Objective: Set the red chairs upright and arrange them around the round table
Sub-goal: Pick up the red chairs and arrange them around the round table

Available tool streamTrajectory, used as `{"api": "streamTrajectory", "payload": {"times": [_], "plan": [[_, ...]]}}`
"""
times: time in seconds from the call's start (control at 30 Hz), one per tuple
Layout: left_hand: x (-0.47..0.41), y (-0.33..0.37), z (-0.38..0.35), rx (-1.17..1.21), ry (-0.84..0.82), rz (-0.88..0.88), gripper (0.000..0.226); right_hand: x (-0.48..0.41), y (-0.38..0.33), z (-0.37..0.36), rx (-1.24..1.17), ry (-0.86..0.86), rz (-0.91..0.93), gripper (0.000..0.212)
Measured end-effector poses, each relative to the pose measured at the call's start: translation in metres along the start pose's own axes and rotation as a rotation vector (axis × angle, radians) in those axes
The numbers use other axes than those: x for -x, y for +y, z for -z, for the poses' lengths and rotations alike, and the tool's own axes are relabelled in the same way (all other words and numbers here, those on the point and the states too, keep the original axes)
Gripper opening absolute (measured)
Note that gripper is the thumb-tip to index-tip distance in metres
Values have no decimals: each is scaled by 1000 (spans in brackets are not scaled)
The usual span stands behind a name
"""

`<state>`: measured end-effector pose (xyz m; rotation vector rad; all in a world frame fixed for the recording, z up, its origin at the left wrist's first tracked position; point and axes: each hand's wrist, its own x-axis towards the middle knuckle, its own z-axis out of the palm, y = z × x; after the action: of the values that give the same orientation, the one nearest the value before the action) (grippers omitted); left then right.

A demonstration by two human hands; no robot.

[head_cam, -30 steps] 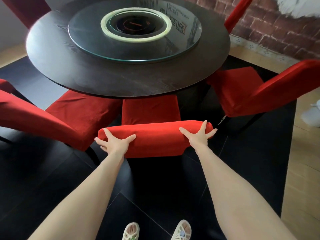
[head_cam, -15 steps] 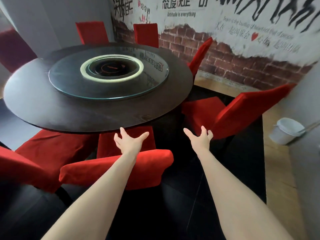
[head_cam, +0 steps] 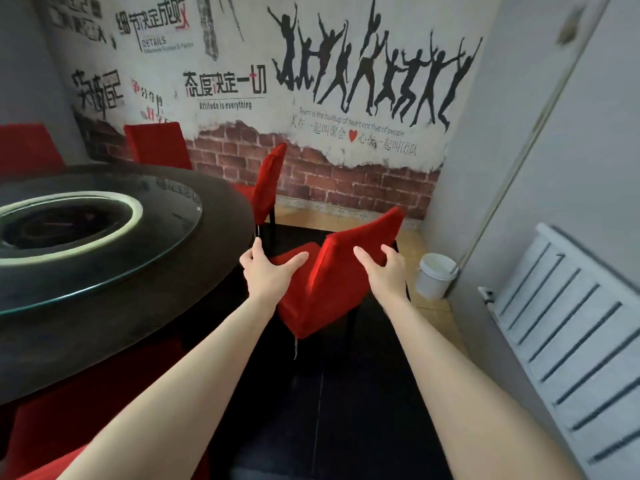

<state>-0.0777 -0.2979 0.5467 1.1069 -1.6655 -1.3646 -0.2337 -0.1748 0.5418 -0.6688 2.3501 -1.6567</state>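
Observation:
A red chair (head_cam: 322,289) stands upright on the dark floor, just right of the round dark table (head_cam: 145,327), with its seat toward the table. My right hand (head_cam: 386,273) grips the right side of its backrest, thumb on the near face. My left hand (head_cam: 268,270) is spread open in front of the seat's near corner; whether it touches is unclear. More red chairs stand around the table: one beyond it (head_cam: 268,183), two at the back (head_cam: 157,147) (head_cam: 26,148), and one low at the left (head_cam: 52,431).
A glass turntable (head_cam: 166,244) with a pale ring lies on the table. A white bucket (head_cam: 434,277) stands on the wooden floor by the corner. A white radiator (head_cam: 571,344) runs along the right wall. A painted brick wall is behind.
My hands left the backrest of the chair in front of me. My view swung up and right, and both hands reached the chair to the right, where the right hand took the backrest.

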Motion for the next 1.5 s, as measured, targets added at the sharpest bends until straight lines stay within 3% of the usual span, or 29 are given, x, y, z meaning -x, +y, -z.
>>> {"api": "streamTrajectory", "payload": {"times": [0.43,0.87,1.13,1.5], "plan": [[-120,104,-213,20,-260,-259,98,-197,-3,124,-21,284,88,75],[-249,152,-352,67,-280,-287,94,-387,1,140,-41,273,106,72],[-305,135,-393,11,-136,-252,93,-480,27,119,-30,111,113,70],[-320,93,-455,-35,243,-60,94,-580,85,105,-30,-286,143,68]]}}
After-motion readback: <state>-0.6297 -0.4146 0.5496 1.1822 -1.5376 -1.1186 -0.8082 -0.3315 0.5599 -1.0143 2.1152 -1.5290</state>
